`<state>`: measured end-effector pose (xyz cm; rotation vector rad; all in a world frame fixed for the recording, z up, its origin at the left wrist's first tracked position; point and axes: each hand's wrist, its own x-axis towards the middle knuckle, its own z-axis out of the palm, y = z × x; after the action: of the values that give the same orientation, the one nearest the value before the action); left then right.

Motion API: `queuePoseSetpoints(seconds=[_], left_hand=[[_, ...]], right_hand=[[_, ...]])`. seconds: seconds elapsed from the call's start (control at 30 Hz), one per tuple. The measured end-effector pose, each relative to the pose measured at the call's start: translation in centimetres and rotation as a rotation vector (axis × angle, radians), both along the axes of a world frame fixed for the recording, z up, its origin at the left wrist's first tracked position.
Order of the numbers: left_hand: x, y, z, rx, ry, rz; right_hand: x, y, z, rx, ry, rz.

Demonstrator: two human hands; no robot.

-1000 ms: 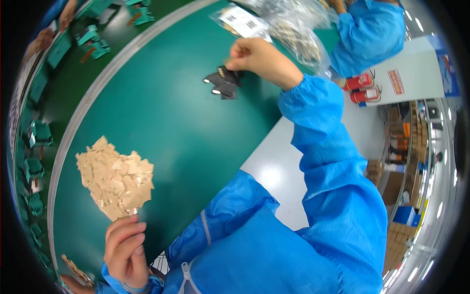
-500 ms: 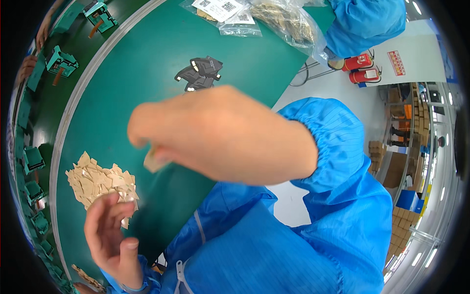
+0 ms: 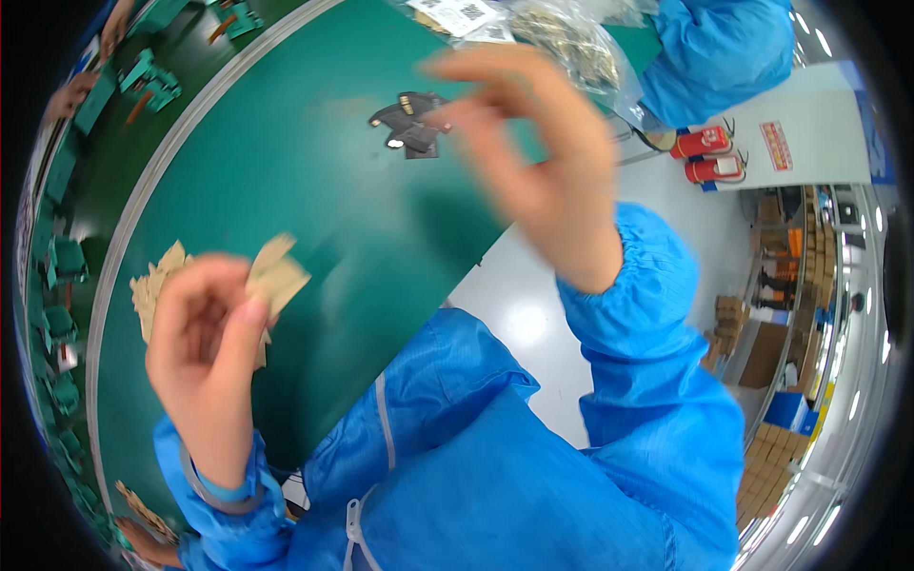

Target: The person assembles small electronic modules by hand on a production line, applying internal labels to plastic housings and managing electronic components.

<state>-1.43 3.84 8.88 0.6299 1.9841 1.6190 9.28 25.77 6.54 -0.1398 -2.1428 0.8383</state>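
From where I stand, the left grip (image 3: 195, 333) has a thin tan piece (image 3: 284, 278) pinched between thumb and fingers, perhaps two overlapping; I can't tell which. The piece sits above the green tabletop (image 3: 324, 209), just right of a heap of similar tan pieces (image 3: 173, 259) that the hand partly hides. Farther up, the right grip (image 3: 547, 157) is blurred, thumb and fingers parted with nothing visible between them, its tips close by a small cluster of dark flat pieces (image 3: 411, 124); whether they touch, I can't tell. I'd judge the step in hand to be holding one piece ready on the left while the right works around the dark cluster. The next move seems to call for a light, exact pinch, since everything here looks thin and overlapped. Beyond the cluster lie clear plastic bags (image 3: 576, 48) and a white label sheet (image 3: 462, 13), near someone's blue sleeve (image 3: 719, 62). Green fixtures (image 3: 152, 84) stand past the pale rail (image 3: 176, 133), and red extinguishers (image 3: 703, 143) stand off to the right.
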Motion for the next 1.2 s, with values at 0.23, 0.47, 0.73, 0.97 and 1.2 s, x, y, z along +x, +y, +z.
queuePoseSetpoints(seconds=[0.23, 0.47, 0.73, 0.97, 1.2], left_hand=[[-3.5, 8.2, -4.3, -0.028, 0.194, -0.452], [-1.7, 5.9, 2.4, -0.226, 0.542, -1.111], [-3.3, 9.4, -1.0, -0.085, 0.296, -1.102], [-6.9, 11.6, -5.4, 0.057, 0.193, -1.056], [-12.2, 10.4, -5.4, 0.06, 0.189, -1.013]], right_hand=[[2.2, -1.8, -9.1, -0.5, 0.194, -0.573], [2.2, 0.8, -10.0, -0.194, 0.209, -0.654], [8.4, 1.5, -8.7, -0.873, 0.685, -0.546], [26.9, -5.6, -12.0, -0.965, 0.52, -1.355], [23.0, -4.3, -5.5, -0.637, 0.262, -1.142]])
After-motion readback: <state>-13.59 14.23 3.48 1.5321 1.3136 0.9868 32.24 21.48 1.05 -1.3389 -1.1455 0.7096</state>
